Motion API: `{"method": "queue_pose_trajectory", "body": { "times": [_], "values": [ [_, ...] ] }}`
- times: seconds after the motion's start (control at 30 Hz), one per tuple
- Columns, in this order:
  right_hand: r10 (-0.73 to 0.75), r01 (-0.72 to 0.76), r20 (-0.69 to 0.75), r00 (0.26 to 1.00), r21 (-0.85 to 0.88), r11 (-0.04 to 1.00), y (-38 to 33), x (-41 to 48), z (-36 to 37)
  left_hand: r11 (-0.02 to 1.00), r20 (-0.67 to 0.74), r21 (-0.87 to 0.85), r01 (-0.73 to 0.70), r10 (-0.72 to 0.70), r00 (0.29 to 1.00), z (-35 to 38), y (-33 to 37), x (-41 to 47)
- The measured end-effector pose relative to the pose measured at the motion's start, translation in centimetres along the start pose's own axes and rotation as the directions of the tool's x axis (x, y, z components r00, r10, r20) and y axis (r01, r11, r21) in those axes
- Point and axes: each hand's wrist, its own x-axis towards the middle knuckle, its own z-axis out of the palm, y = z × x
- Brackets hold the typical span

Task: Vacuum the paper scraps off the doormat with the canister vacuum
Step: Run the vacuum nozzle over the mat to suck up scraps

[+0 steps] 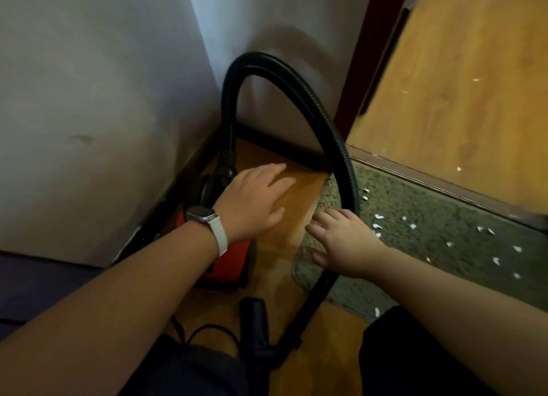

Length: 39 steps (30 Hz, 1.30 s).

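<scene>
A red canister vacuum (234, 259) sits in the wall corner, mostly hidden under my left arm. Its black ribbed hose (284, 78) arches up and comes down past the grey-green doormat (430, 238). The black nozzle (256, 321) lies on the wood floor near my legs. Several white paper scraps (378, 222) are scattered over the mat. My left hand (255, 200), with a watch on the wrist, hovers over the vacuum, fingers spread and holding nothing. My right hand (344, 241) is spread just in front of the hose at the mat's left edge, holding nothing.
White walls (98, 99) meet in a corner behind the vacuum. A dark door frame (358, 78) and a threshold strip (439, 182) border the mat. A few more scraps (476, 80) lie on the wood floor (462, 84) beyond. A black cable (207, 332) loops by my knees.
</scene>
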Motion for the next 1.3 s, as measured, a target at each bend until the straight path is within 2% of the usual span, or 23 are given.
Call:
{"method": "queue_pose_trajectory", "body": {
  "times": [0.13,0.2,0.27,0.33,0.43,0.53,0.63,0.77,0.9,1.0,1.1,1.2,1.3],
  "values": [
    [0.105,-0.099,-0.072,0.992,0.085,0.991,2.4,-2.0,0.9,0.973,-0.161,0.079,-0.218,0.228,0.96,0.5,4.0,4.5],
    [0.172,-0.162,-0.074,0.982,0.124,0.979,3.6,-3.1,1.2,0.926,-0.178,0.183,-0.331,0.362,0.915,0.8,5.9,7.0],
    [0.223,-0.213,-0.049,0.974,0.156,0.965,4.6,-4.2,1.5,0.879,-0.127,0.265,-0.397,0.44,0.889,0.6,7.9,9.5],
    [0.251,-0.245,-0.016,0.968,0.18,0.953,5.5,-5.0,1.7,0.841,0.057,0.355,-0.41,0.418,0.907,0.5,9.5,11.9],
    [0.278,-0.278,0.024,0.96,0.175,0.944,6.1,-6.0,1.9,0.784,0.274,0.484,-0.387,0.284,0.919,0.7,10.5,14.5],
    [0.28,-0.276,0.009,0.96,0.204,0.939,6.3,-6.8,2.5,0.776,0.408,0.509,-0.372,0.164,0.898,1.6,10.2,15.3],
    [0.303,-0.296,0.006,0.953,0.236,0.925,6.8,-7.5,2.9,0.778,0.431,0.471,-0.417,0.21,0.878,2.4,9.7,14.5],
    [0.378,-0.366,0.022,0.926,0.304,0.879,7.0,-7.8,2.9,0.764,0.278,0.342,-0.547,0.474,0.836,1.8,9.2,12.3],
    [0.479,-0.435,0.048,0.876,0.508,0.744,6.8,-7.1,1.8,0.765,0.041,0.289,-0.576,0.591,0.806,-1.2,8.7,10.5],
    [0.517,-0.428,0.126,0.847,0.738,0.521,6.8,-6.7,0.7,0.819,-0.112,0.247,-0.517,0.555,0.825,-4.1,7.6,9.3],
    [0.485,-0.356,0.17,0.858,0.876,0.324,6.8,-7.4,-0.9,0.882,-0.242,0.184,-0.433,0.467,0.85,-6.8,6.2,8.0],
    [0.48,-0.289,0.135,0.867,0.92,0.263,6.6,-8.5,-2.2,0.921,-0.315,0.123,-0.369,0.389,0.866,-8.6,4.5,6.4],
    [0.476,-0.298,0.14,0.868,0.914,0.276,6.1,-9.4,-2.8,0.953,-0.353,0.093,-0.288,0.302,0.886,-9.7,2.8,4.8]
  ]
}}
